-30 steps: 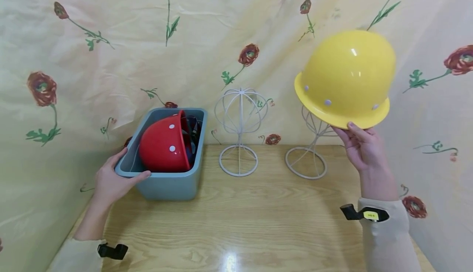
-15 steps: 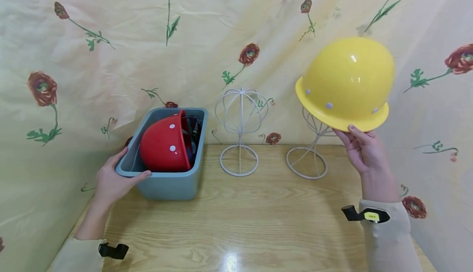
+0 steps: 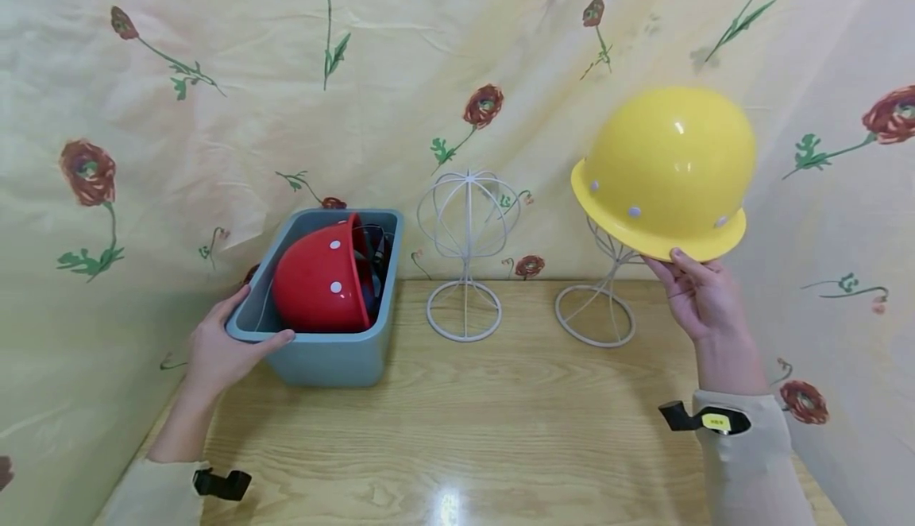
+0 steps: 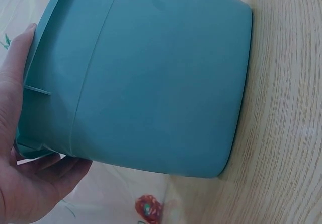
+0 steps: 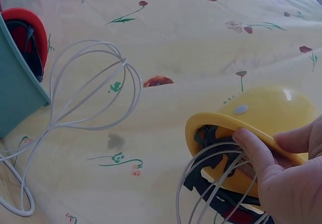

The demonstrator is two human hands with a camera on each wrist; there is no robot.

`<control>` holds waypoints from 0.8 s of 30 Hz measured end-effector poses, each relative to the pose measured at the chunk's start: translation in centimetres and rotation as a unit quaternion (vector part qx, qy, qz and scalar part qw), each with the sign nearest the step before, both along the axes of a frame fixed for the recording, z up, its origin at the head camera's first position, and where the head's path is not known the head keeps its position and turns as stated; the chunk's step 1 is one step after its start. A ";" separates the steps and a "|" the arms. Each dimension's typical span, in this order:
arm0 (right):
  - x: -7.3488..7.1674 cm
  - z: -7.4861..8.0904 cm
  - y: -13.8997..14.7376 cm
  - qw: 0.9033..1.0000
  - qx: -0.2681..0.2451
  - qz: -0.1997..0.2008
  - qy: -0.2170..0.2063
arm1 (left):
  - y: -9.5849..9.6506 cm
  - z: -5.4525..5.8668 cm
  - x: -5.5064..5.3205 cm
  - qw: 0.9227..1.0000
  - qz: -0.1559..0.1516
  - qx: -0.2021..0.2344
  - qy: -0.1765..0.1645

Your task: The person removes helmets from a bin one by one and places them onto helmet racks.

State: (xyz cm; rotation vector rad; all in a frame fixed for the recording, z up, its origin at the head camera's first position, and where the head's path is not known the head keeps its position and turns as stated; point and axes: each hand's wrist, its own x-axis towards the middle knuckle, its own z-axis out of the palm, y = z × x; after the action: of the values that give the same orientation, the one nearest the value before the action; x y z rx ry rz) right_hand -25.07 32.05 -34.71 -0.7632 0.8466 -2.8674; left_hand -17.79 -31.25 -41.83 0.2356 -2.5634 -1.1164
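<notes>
My right hand pinches the brim of a yellow hard hat at the right. Part of a white wire stand shows below the hat in the head view. In the right wrist view, the stand's wires reach up to the hat's open underside, where dark straps hang. At the left, my left hand grips the near left corner of a blue-green bin, thumb along the rim and fingers curled beneath it in the left wrist view. Inside the bin a red hard hat lies on its side.
A second wire stand stands bare between the bin and the yellow hat. Dark items beside the red hat are hard to make out. The wood-grain table meets a flowered cloth behind and at both sides.
The yellow hard hat has come down a little in my right hand, toward the right wire stand. My left hand and the bin have stayed in place.
</notes>
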 end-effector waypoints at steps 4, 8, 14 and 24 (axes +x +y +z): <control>0.0 -0.3 0.0 1.000 0.000 0.003 -0.010 | 0.1 0.0 0.0 1.000 0.003 0.001 0.002; 0.0 -0.6 0.0 1.000 -0.009 0.009 -0.012 | 0.0 -0.1 0.0 1.000 0.004 -0.003 0.004; -0.2 -0.9 0.2 1.000 -0.012 0.011 -0.014 | 0.0 0.0 0.0 1.000 0.006 0.003 -0.004; -0.4 -1.9 0.7 0.999 -0.025 0.027 -0.011 | -0.1 0.0 -0.1 1.000 -0.001 0.006 -0.004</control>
State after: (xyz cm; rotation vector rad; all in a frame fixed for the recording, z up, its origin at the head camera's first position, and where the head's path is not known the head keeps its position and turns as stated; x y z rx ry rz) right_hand -25.50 32.77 -36.64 -0.7468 0.7428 -2.8540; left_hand -17.84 -31.31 -41.87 0.2416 -2.5656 -1.1345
